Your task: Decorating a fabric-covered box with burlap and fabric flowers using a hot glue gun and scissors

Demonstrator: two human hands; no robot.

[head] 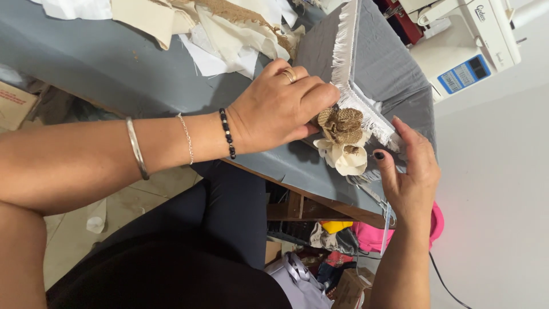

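Observation:
A grey fabric-covered box [377, 63] with a white fringe trim [347, 51] stands tilted on the grey tabletop [103, 63]. Burlap and cream fabric flowers [343, 140] sit at the fringed corner. My left hand [280, 109], with a ring and bracelets, pinches the burlap flower from the left. My right hand [410, 171] comes up from below and grips the box's near corner by the fringe, with the thumb beside the cream flower and the fingers behind the edge.
Cream cloth and burlap scraps [223, 28] lie piled at the back of the table. A white sewing machine [463, 46] stands at the top right. Metal scissors [369, 191] lie under my right hand. Pink cloth [366, 234] and boxes sit below the table.

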